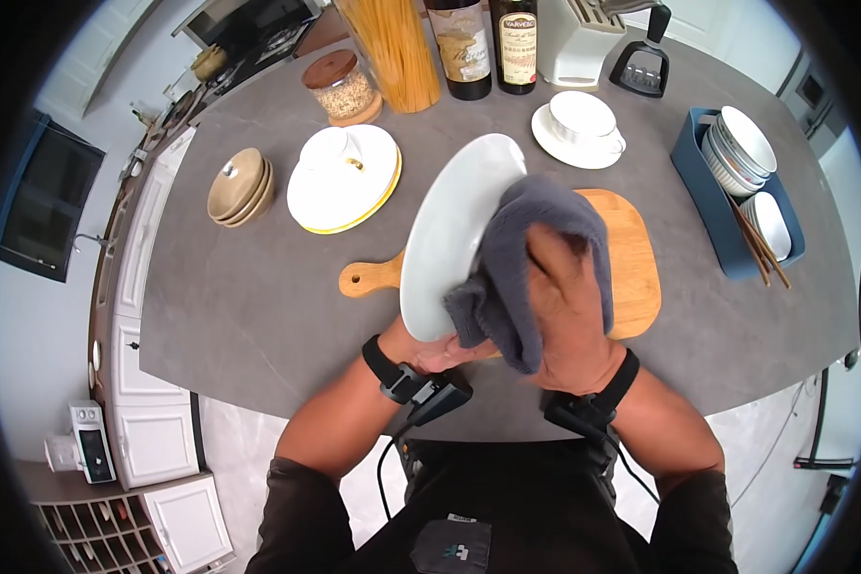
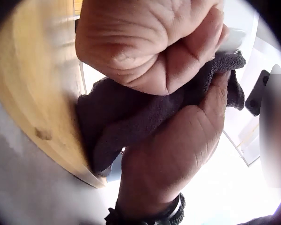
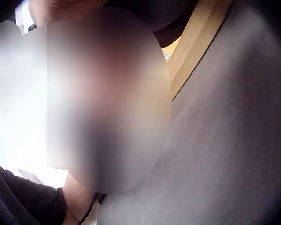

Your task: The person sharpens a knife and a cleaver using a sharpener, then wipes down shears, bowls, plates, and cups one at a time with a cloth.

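A white plate [image 1: 450,230] is held tilted up on edge over the wooden cutting board [image 1: 633,263]. My left hand [image 1: 445,354] grips it low at the near rim, with most of the fingers hidden behind the plate and cloth. In my right hand [image 1: 569,316] is a bunched dark grey towel [image 1: 517,249], pressed to the plate's right side. From the left wrist view, the towel [image 2: 131,124] hangs between my left hand [image 2: 145,42] and my right hand [image 2: 173,145]. The right wrist view is mostly blurred.
Stacked beige bowls [image 1: 239,191] and a white lidded dish [image 1: 344,182] sit to the left. A white cup and saucer [image 1: 584,129] stand behind the board. At right is a blue bin [image 1: 703,206] with bowls and chopsticks. Bottles [image 1: 464,53] and a knife block [image 1: 574,43] line the back.
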The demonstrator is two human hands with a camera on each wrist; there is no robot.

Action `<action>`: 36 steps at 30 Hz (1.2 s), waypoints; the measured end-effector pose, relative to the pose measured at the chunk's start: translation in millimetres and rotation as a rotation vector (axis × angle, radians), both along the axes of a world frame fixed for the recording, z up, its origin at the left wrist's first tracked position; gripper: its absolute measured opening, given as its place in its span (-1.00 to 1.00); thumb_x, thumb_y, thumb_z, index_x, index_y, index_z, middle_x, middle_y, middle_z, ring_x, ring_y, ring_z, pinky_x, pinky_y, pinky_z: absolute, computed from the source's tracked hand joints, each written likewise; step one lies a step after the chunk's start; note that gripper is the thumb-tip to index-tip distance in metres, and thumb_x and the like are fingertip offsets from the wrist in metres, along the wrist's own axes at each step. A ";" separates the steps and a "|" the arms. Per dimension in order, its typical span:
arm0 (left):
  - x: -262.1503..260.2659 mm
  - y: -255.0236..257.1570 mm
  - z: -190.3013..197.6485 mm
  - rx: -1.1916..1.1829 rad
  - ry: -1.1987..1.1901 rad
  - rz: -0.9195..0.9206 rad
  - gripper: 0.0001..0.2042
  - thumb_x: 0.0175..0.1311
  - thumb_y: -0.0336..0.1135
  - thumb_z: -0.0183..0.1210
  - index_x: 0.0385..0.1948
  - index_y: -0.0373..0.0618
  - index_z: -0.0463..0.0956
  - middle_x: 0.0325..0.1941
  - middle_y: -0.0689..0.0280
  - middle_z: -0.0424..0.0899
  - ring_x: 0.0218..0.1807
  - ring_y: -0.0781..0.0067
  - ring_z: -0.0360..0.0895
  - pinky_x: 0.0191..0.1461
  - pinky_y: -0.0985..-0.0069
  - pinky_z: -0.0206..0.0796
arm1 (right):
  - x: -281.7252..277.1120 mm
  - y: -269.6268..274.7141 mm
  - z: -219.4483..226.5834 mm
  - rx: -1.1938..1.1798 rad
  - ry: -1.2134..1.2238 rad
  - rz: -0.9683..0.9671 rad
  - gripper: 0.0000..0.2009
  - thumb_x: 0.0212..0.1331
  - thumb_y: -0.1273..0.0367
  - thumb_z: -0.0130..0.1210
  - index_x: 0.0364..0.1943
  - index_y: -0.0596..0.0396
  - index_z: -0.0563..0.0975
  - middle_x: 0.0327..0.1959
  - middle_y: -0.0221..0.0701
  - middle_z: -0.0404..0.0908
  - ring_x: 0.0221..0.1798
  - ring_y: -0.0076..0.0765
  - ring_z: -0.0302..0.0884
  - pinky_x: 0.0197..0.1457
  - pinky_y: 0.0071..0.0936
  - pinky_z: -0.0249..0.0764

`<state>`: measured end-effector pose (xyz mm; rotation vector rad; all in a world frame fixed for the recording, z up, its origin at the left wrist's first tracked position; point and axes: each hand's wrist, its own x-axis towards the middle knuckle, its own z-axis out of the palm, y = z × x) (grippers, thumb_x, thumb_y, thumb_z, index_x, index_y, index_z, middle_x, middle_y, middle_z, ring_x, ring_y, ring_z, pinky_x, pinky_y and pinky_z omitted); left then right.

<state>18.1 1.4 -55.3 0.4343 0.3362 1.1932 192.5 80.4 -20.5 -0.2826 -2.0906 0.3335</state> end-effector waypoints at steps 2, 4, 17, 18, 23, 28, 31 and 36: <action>1.4 -1.7 -1.0 0.027 -0.328 -0.152 -0.22 0.38 0.29 0.15 0.50 -0.02 0.27 0.25 0.04 0.55 -0.19 0.27 0.63 -0.37 0.53 0.55 | -1.9 -1.4 17.5 -0.040 0.064 -0.044 -0.38 0.08 0.29 0.39 0.22 0.35 0.52 0.45 0.02 0.39 0.40 0.42 0.38 0.48 0.15 0.30; 2.7 3.2 -8.3 0.013 -0.449 -0.335 -0.16 0.35 0.46 0.04 0.37 -0.13 0.38 -0.23 -0.07 0.64 -0.64 0.27 0.49 -0.66 0.49 0.37 | -7.2 -4.7 18.6 -0.597 0.344 0.184 -0.46 0.27 0.31 0.32 0.28 0.31 0.51 0.54 0.01 0.29 0.51 0.29 0.32 0.54 0.03 0.28; 2.5 -0.1 29.6 0.164 0.922 0.150 -0.49 0.63 0.08 0.00 0.12 -0.30 0.54 -0.36 0.26 0.73 -0.47 0.55 0.64 -0.43 0.62 0.49 | 4.6 13.4 2.8 -0.854 0.471 0.068 -0.77 0.59 0.33 0.09 0.05 0.24 0.59 -0.04 -0.41 0.68 -0.12 -0.65 0.55 -0.05 -0.66 0.48; 4.5 4.4 36.6 0.168 0.919 0.149 -0.49 0.63 0.08 0.00 0.12 -0.30 0.54 -0.36 0.26 0.73 -0.47 0.55 0.64 -0.43 0.62 0.49 | 5.4 15.3 4.9 -0.863 0.457 -0.015 -0.75 0.61 0.31 0.05 0.02 0.25 0.61 -0.09 -0.45 0.68 -0.19 -0.70 0.52 -0.15 -0.68 0.46; -5.9 8.9 48.3 0.028 0.328 0.414 -0.51 0.60 0.02 0.13 0.21 -0.30 0.57 -0.01 0.29 0.77 0.05 0.56 0.67 0.18 0.55 0.49 | 19.7 31.7 -2.0 -1.134 0.469 -0.075 -0.71 0.64 0.28 0.01 -0.11 0.24 0.63 -0.38 -0.60 0.61 -0.35 -0.78 0.42 -0.27 -0.68 0.37; -8.7 6.0 29.9 0.193 0.719 0.502 -0.57 0.56 -0.09 0.23 0.20 -0.28 0.60 0.00 0.32 0.77 0.00 0.63 0.65 0.14 0.60 0.47 | 27.2 42.0 -12.4 -1.428 0.437 -0.081 -0.70 0.60 0.21 0.00 -0.18 0.17 0.59 -0.41 -0.56 0.56 -0.37 -0.67 0.47 -0.30 -0.58 0.42; -8.5 6.6 36.4 0.137 0.667 0.506 -0.57 0.55 -0.06 0.25 0.16 -0.27 0.62 -0.05 0.36 0.76 -0.07 0.68 0.62 0.07 0.65 0.44 | 21.6 43.0 -10.6 -1.620 0.523 -0.019 -0.72 0.57 0.22 -0.01 -0.13 0.15 0.60 -0.30 -0.49 0.59 -0.30 -0.58 0.52 -0.24 -0.50 0.48; -20.1 12.8 20.0 0.025 0.564 0.446 -0.61 0.54 -0.04 0.25 0.07 -0.22 0.65 -0.19 0.49 0.73 -0.23 0.81 0.53 -0.14 0.72 0.35 | 33.3 50.5 -14.6 -1.610 0.547 -0.011 -0.71 0.54 0.21 0.07 0.03 0.16 0.59 -0.10 -0.41 0.66 -0.14 -0.50 0.60 -0.04 -0.48 0.54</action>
